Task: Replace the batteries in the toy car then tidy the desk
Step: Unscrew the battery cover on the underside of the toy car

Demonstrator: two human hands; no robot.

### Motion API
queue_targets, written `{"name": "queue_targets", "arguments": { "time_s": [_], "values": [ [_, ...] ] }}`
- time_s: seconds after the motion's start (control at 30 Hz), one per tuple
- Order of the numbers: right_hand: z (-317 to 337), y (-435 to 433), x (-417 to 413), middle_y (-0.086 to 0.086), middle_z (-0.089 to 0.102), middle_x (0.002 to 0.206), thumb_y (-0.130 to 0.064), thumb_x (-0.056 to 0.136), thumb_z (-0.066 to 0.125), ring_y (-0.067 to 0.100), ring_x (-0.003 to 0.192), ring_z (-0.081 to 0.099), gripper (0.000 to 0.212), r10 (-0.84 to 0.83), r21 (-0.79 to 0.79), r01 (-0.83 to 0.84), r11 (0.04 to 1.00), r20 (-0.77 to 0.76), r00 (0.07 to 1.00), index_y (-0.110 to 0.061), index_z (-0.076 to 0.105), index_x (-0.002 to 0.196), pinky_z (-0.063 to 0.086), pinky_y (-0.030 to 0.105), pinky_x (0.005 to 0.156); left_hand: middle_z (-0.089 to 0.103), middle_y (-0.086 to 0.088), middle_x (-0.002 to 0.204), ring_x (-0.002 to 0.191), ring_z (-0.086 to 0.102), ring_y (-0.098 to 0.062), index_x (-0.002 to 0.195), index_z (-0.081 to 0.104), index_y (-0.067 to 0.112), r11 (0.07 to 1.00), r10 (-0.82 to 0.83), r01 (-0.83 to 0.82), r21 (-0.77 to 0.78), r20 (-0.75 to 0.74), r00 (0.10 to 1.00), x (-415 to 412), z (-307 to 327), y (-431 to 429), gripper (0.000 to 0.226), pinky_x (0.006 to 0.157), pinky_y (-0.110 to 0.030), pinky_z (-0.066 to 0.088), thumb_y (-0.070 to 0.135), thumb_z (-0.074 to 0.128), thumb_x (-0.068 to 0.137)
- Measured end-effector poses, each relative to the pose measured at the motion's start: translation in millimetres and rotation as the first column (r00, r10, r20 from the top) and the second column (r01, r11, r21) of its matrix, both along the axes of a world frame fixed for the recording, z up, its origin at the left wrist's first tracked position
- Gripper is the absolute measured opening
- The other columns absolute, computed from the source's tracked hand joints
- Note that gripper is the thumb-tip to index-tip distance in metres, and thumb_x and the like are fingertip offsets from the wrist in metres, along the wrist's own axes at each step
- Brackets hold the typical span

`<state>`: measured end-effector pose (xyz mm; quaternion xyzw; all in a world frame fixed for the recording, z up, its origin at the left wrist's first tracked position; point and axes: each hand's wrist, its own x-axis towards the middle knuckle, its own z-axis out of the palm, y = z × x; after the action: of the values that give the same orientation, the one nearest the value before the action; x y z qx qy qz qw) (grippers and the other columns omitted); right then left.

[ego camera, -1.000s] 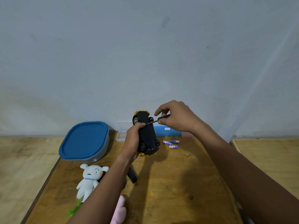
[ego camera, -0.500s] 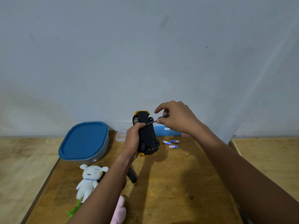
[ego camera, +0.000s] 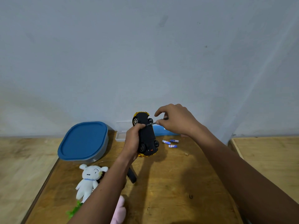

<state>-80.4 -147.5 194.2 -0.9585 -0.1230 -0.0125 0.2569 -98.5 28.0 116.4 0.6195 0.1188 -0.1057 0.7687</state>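
My left hand grips a yellow toy car, held above the desk with its black underside facing me. My right hand pinches a thin screwdriver whose tip touches the car's underside near the upper wheels. Three small blue and white batteries lie loose on the wooden desk just right of the car.
A container with a blue lid stands at the back left. A small clear tray and a light blue box sit by the wall. A white plush toy, a pink plush, a green item and a black object lie near me.
My right hand's fingers have shifted slightly on the screwdriver, as in turning it. The car and my left hand stay in place.
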Motion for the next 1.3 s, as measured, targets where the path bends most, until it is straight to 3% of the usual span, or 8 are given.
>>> {"name": "queue_targets", "arguments": {
  "time_s": [0.17, 0.37, 0.6, 0.77, 0.9, 1.0, 1.17, 1.3],
  "values": [
    [-2.5, 0.2, -1.7, -0.014, 0.058, 0.087, -0.023, 0.081, 0.074, 0.013, 0.088, 0.062, 0.035, 0.026, 0.002, -0.026, 1.0, -0.018, 1.0, -0.037, 0.07, 0.113, 0.056, 0.037, 0.082, 0.066, -0.019, 0.093, 0.083, 0.064, -0.034, 0.113, 0.063, 0.002, 1.0, 0.003, -0.003, 0.001, -0.009, 1.0, -1.6, 0.0, -0.4, 0.039, 0.078, -0.047, 0.051, 0.033, 0.054, 0.093],
    [-10.6, -1.1, -2.4, -0.006, 0.073, 0.098, -0.047, 0.085, 0.069, 0.016, 0.098, 0.065, 0.022, -0.001, 0.019, 0.002, 1.0, -0.046, 0.999, -0.034, 0.074, 0.102, 0.056, 0.04, 0.084, 0.065, -0.019, 0.095, 0.083, 0.065, -0.032, 0.116, 0.064, 0.0, 1.0, -0.002, 0.002, 0.008, -0.019, 1.0, -4.0, -4.6, -0.6, 0.046, 0.077, -0.046, 0.051, 0.037, 0.056, 0.089],
    [-28.8, -9.1, -6.6, -0.013, 0.068, 0.092, -0.039, 0.083, 0.071, 0.01, 0.093, 0.064, 0.018, -0.018, 0.03, 0.022, 0.999, -0.105, 0.994, -0.037, 0.075, 0.101, 0.055, 0.034, 0.079, 0.067, -0.015, 0.083, 0.071, 0.065, -0.028, 0.108, 0.065, 0.005, 0.993, -0.029, 0.02, -0.115, -0.081, 0.996, -8.0, -13.0, -3.7, 0.031, 0.069, -0.04, 0.054, 0.03, 0.051, 0.096],
    [-42.5, -13.1, -12.7, -0.009, 0.073, 0.092, -0.027, 0.086, 0.067, 0.011, 0.086, 0.066, 0.019, -0.021, 0.151, 0.044, 0.988, -0.151, 0.988, -0.03, 0.077, 0.102, 0.054, 0.032, 0.076, 0.066, -0.013, 0.08, 0.066, 0.064, -0.026, 0.111, 0.062, 0.002, 0.982, -0.038, 0.017, -0.187, -0.113, 0.993, -9.6, -18.1, -7.6, 0.031, 0.061, -0.036, 0.057, 0.027, 0.05, 0.096],
    [-55.0, -8.8, -18.4, -0.011, 0.069, 0.081, -0.018, 0.083, 0.065, 0.011, 0.079, 0.064, 0.019, -0.088, 0.29, 0.138, 0.947, -0.179, 0.98, -0.025, 0.078, 0.095, 0.051, 0.025, 0.066, 0.066, -0.015, 0.084, 0.07, 0.065, -0.028, 0.109, 0.064, 0.003, 0.987, -0.045, 0.024, -0.158, -0.13, 0.99, -11.7, -25.1, -12.7, 0.032, 0.068, -0.039, 0.055, 0.028, 0.051, 0.095],
    [-71.9, -1.6, -20.7, -0.007, 0.07, 0.076, -0.024, 0.078, 0.076, 0.016, 0.077, 0.068, 0.012, -0.137, 0.398, 0.219, 0.891, -0.222, 0.965, -0.023, 0.078, 0.09, 0.056, 0.033, 0.069, 0.066, -0.019, 0.092, 0.078, 0.064, -0.032, 0.116, 0.065, 0.001, 0.986, -0.06, 0.037, -0.164, -0.136, 0.989, -14.7, -31.3, -17.0, 0.038, 0.077, -0.044, 0.053, 0.029, 0.05, 0.094],
    [-93.5, 5.6, -26.2, -0.005, 0.075, 0.081, -0.028, 0.079, 0.079, 0.011, 0.08, 0.068, 0.01, -0.179, 0.435, 0.257, 0.863, -0.213, 0.961, -0.022, 0.079, 0.087, 0.056, 0.031, 0.074, 0.069, -0.016, 0.093, 0.081, 0.067, -0.029, 0.12, 0.066, 0.002, 0.987, -0.116, 0.1, -0.128, -0.123, 0.986, -19.7, -40.6, -21.1, 0.04, 0.077, -0.044, 0.054, 0.028, 0.048, 0.096],
    [-101.8, 4.8, -27.6, -0.003, 0.074, 0.072, -0.027, 0.082, 0.074, 0.014, 0.071, 0.068, 0.01, -0.197, 0.418, 0.255, 0.872, -0.176, 0.964, -0.02, 0.081, 0.084, 0.056, 0.036, 0.066, 0.069, -0.017, 0.095, 0.086, 0.066, -0.031, 0.118, 0.067, 0.0, 0.992, -0.114, 0.106, -0.071, -0.134, 0.984, -21.7, -45.8, -22.8, 0.04, 0.081, -0.046, 0.053, 0.029, 0.05, 0.095]
  ]
}}
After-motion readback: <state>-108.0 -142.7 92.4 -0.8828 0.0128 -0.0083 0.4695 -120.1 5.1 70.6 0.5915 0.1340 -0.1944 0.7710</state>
